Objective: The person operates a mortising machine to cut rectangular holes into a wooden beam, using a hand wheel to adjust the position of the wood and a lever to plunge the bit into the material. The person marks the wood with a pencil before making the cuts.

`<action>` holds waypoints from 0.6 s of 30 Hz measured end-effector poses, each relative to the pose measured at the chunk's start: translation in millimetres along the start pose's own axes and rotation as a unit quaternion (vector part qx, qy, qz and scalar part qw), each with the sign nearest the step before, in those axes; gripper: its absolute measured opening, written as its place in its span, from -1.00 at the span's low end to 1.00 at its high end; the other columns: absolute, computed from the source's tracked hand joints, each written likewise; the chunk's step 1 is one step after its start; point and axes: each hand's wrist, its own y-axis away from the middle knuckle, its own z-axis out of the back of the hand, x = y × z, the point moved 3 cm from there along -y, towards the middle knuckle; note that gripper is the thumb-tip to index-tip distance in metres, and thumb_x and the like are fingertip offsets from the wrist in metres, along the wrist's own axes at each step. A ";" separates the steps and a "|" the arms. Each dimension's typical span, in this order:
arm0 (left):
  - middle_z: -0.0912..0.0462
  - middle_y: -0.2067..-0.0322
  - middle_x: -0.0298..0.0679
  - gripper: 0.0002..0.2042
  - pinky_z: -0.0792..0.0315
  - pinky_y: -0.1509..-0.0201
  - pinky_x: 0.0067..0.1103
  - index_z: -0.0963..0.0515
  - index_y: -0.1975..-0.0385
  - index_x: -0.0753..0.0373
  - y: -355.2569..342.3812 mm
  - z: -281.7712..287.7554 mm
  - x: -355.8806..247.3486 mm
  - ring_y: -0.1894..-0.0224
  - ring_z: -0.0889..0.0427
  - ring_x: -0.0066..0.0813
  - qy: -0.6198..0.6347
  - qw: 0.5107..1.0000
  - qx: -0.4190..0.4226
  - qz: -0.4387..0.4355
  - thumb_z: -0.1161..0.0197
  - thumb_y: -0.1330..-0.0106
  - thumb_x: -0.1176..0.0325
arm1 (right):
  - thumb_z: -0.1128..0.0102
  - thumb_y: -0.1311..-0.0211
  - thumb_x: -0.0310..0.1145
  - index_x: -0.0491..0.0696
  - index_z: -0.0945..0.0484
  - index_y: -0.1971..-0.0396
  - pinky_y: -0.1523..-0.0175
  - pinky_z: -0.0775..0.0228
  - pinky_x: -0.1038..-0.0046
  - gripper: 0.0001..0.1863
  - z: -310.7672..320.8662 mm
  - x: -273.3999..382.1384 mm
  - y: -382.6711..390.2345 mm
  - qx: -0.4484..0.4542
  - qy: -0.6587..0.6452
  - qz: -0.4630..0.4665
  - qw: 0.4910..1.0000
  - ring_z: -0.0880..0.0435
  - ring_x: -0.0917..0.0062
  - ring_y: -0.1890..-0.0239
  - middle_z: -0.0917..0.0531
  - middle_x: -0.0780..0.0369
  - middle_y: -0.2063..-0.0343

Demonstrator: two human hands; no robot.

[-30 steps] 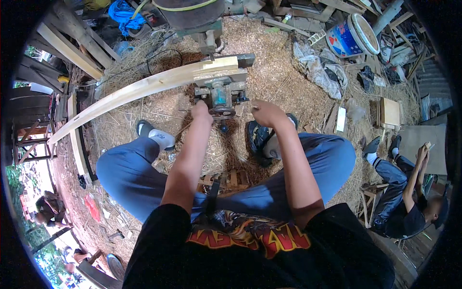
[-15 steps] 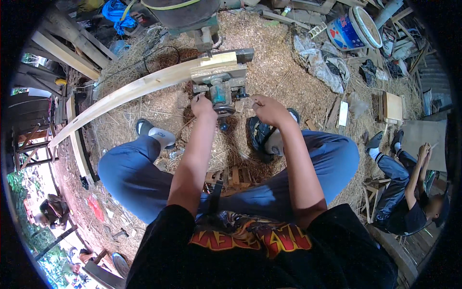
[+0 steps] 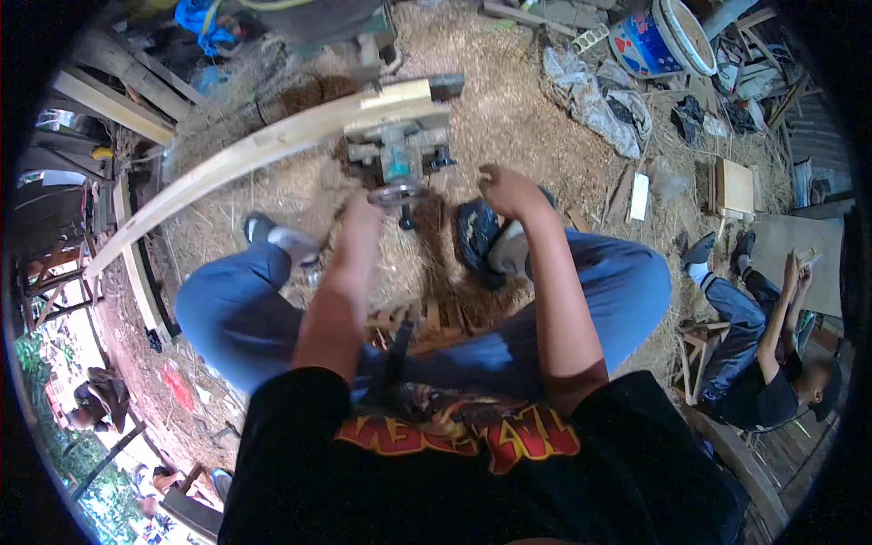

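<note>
A green and grey metal vise [image 3: 397, 162] with a round handwheel [image 3: 400, 192] stands in front of me. A long pale timber plank [image 3: 263, 153] runs from the vise out to the left; a short pale block [image 3: 405, 94] lies at its vise end. My left hand [image 3: 361, 216], smeared by motion, is just left of the handwheel; whether it touches the rim cannot be made out. My right hand [image 3: 511, 193] hovers to the right of the vise, apart from its small black handle [image 3: 442, 163]. Its fingers are loosely bent and apart, with nothing seen in them.
Wood shavings and straw cover the ground [image 3: 490, 109]. A blue and white bucket [image 3: 661, 41] and a crumpled pale sack [image 3: 595, 104] lie at the far right. Another person [image 3: 772, 381] sits at the right, hands raised holding a small pale piece. Timber [image 3: 136, 95] is stacked far left.
My left hand has come away from the vise's left side, back toward me beside the handwheel. My right hand has drawn slightly right of the vise. The whole view has shifted a little.
</note>
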 end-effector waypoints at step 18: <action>-0.60 0.00 -0.07 -0.61 -0.44 -0.03 0.14 -0.44 -0.18 0.14 19.6 -68.8 -84.1 0.02 -0.61 -0.05 0.248 0.911 -0.291 0.156 -0.08 -0.48 0.09 | -0.01 -0.33 -0.17 -0.10 -0.51 -0.13 -0.21 -0.42 0.13 -0.54 20.2 36.2 -19.2 -0.063 -0.024 0.004 0.998 -0.60 0.03 -0.10 -0.63 -0.09 -0.01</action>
